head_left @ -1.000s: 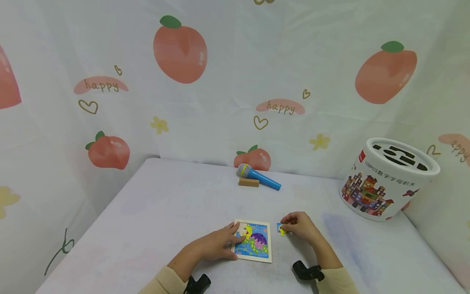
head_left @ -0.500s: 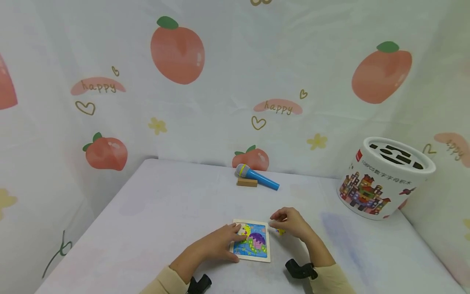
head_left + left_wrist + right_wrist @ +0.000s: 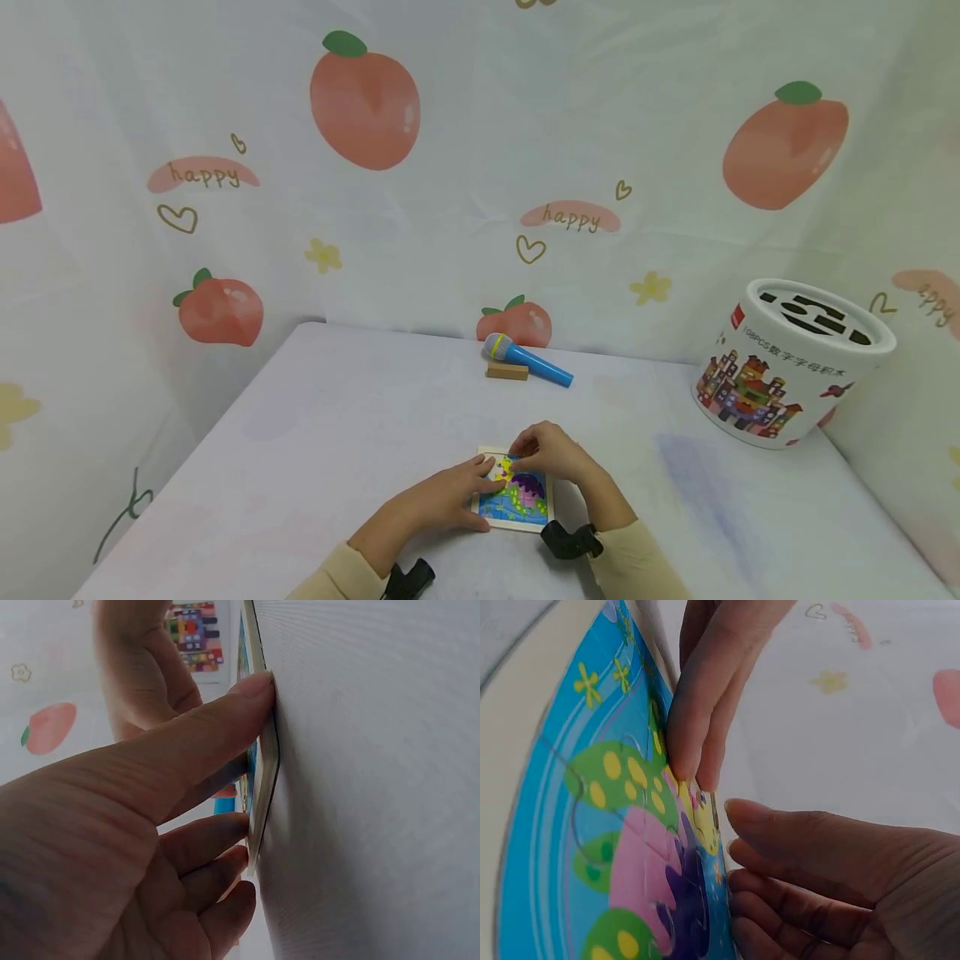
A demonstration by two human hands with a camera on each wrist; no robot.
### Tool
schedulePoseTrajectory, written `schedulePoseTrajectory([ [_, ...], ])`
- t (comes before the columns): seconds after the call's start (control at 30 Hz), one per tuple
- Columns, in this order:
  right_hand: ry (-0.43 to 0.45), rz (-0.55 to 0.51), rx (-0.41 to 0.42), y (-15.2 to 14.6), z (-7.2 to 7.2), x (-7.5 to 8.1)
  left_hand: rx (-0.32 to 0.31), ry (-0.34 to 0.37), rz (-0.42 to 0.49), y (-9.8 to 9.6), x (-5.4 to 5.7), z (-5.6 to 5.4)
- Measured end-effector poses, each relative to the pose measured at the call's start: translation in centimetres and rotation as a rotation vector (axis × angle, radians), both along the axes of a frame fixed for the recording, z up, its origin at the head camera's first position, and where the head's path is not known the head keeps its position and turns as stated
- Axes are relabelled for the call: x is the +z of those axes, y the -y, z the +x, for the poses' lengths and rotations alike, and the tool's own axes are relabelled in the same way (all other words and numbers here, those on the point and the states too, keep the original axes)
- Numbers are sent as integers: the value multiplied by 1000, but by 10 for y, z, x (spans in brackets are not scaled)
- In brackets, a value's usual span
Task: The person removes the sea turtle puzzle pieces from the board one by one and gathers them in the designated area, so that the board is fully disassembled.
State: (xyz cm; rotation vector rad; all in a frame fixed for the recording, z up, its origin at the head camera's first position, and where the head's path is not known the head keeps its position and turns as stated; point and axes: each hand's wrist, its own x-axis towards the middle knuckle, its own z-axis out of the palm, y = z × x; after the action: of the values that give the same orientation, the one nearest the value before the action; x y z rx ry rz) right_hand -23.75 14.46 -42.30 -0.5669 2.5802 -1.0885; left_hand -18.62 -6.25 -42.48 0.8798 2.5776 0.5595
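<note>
A small framed jigsaw puzzle (image 3: 516, 526) lies on the white table, showing a yellow-and-green dinosaur on blue. My left hand (image 3: 444, 500) rests over its left side. In the left wrist view the thumb (image 3: 251, 688) presses on the frame's edge, with fingertips farther along the rim. My right hand (image 3: 555, 454) hovers over the puzzle's upper right, fingers loosely bent. Its thumb (image 3: 761, 815) ends close to the yellow dinosaur head (image 3: 703, 821) in the right wrist view, with no piece showing between thumb and fingers. The loose piece's earlier spot is hidden beneath the right hand.
Toward the back stand a blue toy microphone (image 3: 538, 365) and a small brown wooden block (image 3: 507, 372). A large white block bucket (image 3: 787, 367) with a slotted lid is at the right. Behind the table hangs a peach-print cloth (image 3: 420, 225).
My right hand has come away from the small yellow-and-blue puzzle piece right of the frame and moved left over the puzzle. The left hand stays where it was.
</note>
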Motion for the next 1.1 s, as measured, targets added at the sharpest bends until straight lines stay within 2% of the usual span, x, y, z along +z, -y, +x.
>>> schedulePoseTrajectory([
  [0.33,-5,24,-62,7,2,-2,-13,-4,10,0,-3,-2],
  [0.6,-28,53,-66,7,5,-1,-7,10,-18,-2,0,-1],
  [0.83,-29,48,-44,7,6,-2,-49,-29,-56,-4,1,2],
  [1.1,-67,30,-21,7,7,-4,-57,-45,-63,-4,1,2],
])
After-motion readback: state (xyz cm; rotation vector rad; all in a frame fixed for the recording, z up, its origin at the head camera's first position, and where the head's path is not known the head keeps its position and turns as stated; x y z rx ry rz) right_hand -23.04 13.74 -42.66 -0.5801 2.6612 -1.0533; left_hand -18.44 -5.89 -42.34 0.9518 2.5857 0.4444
